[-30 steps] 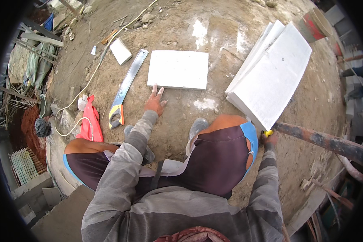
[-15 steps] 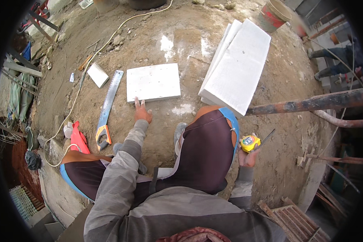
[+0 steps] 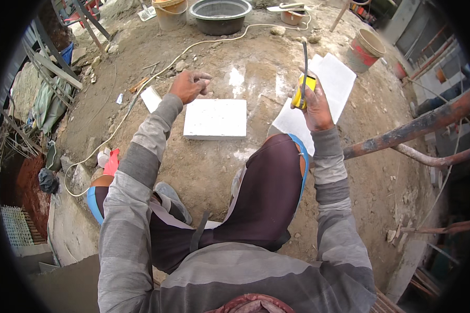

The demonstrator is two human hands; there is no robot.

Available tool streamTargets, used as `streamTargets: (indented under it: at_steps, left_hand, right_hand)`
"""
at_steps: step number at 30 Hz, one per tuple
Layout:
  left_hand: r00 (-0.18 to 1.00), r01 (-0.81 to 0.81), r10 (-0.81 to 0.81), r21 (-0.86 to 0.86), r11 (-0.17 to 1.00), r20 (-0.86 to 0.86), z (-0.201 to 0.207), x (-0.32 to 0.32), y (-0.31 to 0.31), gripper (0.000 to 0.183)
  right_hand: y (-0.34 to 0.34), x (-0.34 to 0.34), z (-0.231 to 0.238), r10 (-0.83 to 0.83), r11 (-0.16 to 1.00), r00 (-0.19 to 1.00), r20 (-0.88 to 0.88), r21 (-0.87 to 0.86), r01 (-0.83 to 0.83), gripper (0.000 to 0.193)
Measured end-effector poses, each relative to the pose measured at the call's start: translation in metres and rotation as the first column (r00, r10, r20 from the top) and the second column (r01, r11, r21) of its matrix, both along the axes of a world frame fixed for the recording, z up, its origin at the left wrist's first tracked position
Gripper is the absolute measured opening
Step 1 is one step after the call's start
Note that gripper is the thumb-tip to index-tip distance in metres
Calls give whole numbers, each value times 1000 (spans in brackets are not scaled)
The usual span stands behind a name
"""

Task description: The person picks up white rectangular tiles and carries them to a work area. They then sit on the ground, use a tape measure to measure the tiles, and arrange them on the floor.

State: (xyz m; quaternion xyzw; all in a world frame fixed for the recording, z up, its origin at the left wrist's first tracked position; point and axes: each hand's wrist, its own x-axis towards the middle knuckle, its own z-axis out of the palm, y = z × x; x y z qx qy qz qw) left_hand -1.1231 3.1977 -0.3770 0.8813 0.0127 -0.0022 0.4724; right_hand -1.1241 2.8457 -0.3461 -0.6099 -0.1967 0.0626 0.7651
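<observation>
A white lightweight block [image 3: 214, 119] lies flat on the dirt in front of me. My left hand [image 3: 191, 86] hangs in the air just beyond its far left corner, with nothing visible in it and its fingers loosely bent. In my right hand [image 3: 317, 107] is a yellow tape measure [image 3: 304, 92], raised in front of the larger white blocks [image 3: 338, 83] stacked at the right. From the tape measure a thin dark strip sticks up; I cannot tell whether it is a strap. A small white block piece [image 3: 150, 99] lies left, partly behind my left forearm, which hides the handsaw.
A pale hose [image 3: 193, 46] curves across the ground. At the back stand a black basin [image 3: 219, 18], a bucket [image 3: 171, 14] and a red-grey bucket [image 3: 364, 51]. A rusty pipe [image 3: 412, 122] juts in from the right. Red cloth [image 3: 112, 163] lies near my left knee.
My left hand has left the block and risen forward. My right hand has swung up from beside my right knee with the tape measure. The view has tilted up, showing more of the background.
</observation>
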Motion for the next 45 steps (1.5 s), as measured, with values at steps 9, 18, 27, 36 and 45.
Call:
streamTargets:
  at_steps: [9,18,27,36,45]
  left_hand:
    - [839,243,-346,281,929,420,141,10,-22,36]
    - [975,-54,-27,-353,934,-220,6,58,-7,32]
    - [867,-283,-19,-524,803,-498,-55,62,27,22]
    - [862,-270,-45,-532,802,-505,-67,56,40,27]
    - [860,-105,-257,-646,756,-440,-56,33,67,24]
  right_hand:
    - [91,58,10,12,655,670,743,-512,556,63]
    - [179,86,-21,220,478,803,553,-779,406,53]
    - [186,116,-106,351,747,934,69,-623,-235,46]
    - [206,96,-104,392,504,883,260,-863,31,46]
    - [208,86,-98,629,551,523,-574,-145,-822,60]
